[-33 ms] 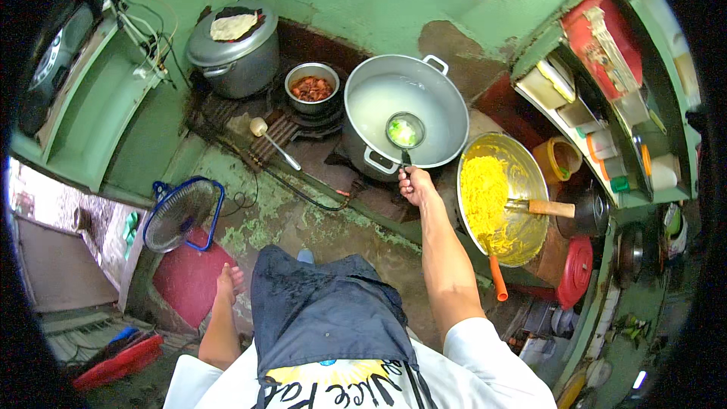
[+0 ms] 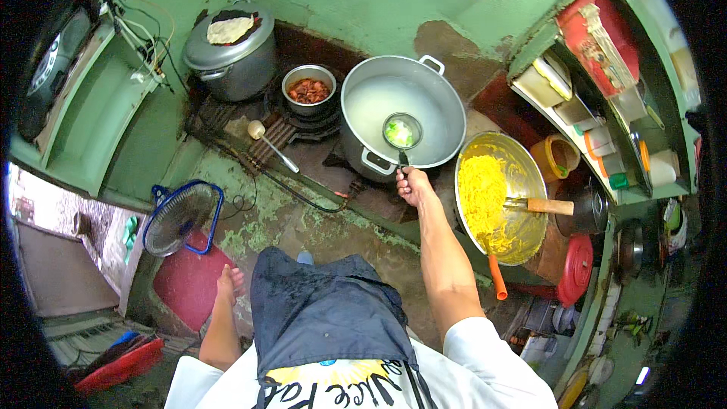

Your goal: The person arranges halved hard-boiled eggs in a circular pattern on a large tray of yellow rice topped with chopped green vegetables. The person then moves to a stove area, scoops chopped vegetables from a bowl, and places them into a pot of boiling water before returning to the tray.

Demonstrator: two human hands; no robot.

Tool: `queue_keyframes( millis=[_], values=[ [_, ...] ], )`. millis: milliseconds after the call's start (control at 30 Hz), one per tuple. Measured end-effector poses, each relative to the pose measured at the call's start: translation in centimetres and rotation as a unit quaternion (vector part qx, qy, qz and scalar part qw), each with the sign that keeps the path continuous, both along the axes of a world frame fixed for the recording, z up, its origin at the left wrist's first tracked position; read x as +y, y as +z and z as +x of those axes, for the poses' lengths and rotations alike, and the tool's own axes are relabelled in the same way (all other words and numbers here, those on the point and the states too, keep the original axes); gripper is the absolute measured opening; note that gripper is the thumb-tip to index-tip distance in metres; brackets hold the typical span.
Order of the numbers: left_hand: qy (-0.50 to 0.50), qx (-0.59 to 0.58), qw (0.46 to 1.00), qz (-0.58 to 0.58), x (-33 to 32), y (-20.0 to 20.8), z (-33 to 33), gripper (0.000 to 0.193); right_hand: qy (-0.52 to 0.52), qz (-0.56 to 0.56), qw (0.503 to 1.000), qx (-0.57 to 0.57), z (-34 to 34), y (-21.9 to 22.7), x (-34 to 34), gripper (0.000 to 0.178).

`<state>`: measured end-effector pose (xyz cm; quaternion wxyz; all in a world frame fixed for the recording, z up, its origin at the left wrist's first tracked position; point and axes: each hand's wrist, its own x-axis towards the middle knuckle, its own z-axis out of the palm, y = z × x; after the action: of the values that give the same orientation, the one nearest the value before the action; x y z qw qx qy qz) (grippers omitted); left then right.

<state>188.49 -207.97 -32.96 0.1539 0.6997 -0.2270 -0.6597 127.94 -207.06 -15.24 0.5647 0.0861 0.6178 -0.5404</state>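
Note:
My right hand [image 2: 413, 185] is wrapped round the dark handle of a small round strainer [image 2: 402, 131]. Pale green and white chopped bits lie in its bowl, which is inside the near part of a big aluminium pot [image 2: 344, 110] of cloudy, whitish liquid. Whether the bowl touches the liquid, I cannot tell. Just right of this pot leans a wide metal basin [image 2: 535, 174] of yellow noodles [image 2: 483, 188], with a wooden-handled utensil [image 2: 549, 207] and an orange handle [image 2: 497, 279] at its rim. My left hand [image 2: 230, 282] hangs low at my side, holding nothing, fingers stretched out.
Left of the big pot are a small pot [image 2: 309, 74] of reddish-brown food, a ladle [image 2: 273, 146] and a large lidded pot [image 2: 235, 57]. A blue-rimmed fan [image 2: 184, 218] stands on the left. Shelves [image 2: 583, 117] with containers line the right, above a red lid [image 2: 575, 271].

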Motion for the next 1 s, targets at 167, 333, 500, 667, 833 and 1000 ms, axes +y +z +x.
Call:
queue_keyframes(
  millis=[167, 333, 500, 667, 833, 1000],
  values=[
    [-0.027, 0.014, 0.999, -0.013, -1.9, -1.0, -1.8, 0.059, -0.015, -0.038, 0.990, 0.132, 3.3, -1.4, 0.9, 0.017],
    [-0.098, -0.018, 0.995, -0.023, -0.3, -0.1, -3.9, 0.059, -0.005, -0.065, 0.981, 0.184, 5.6, -4.7, 3.9, 0.022],
    [-0.106, 0.009, 0.994, -0.005, -0.6, -1.8, -2.1, 0.060, -0.007, -0.067, 0.971, 0.231, 6.1, -6.6, 3.1, 0.022],
    [-0.158, 0.029, 0.983, -0.086, -1.4, 0.0, -5.5, 0.062, 0.012, 0.025, 0.840, 0.541, 4.2, -10.6, 3.9, 0.025],
    [-0.109, 0.040, 0.993, -0.018, -3.9, -2.6, -4.2, 0.061, 0.045, -0.028, 0.910, 0.412, 2.5, -0.8, 1.1, 0.026],
    [-0.141, 0.033, 0.989, -0.015, -8.0, -3.8, -3.0, 0.063, -0.024, -0.134, 0.915, 0.380, 1.7, 13.8, -1.1, 0.028]
  ],
)
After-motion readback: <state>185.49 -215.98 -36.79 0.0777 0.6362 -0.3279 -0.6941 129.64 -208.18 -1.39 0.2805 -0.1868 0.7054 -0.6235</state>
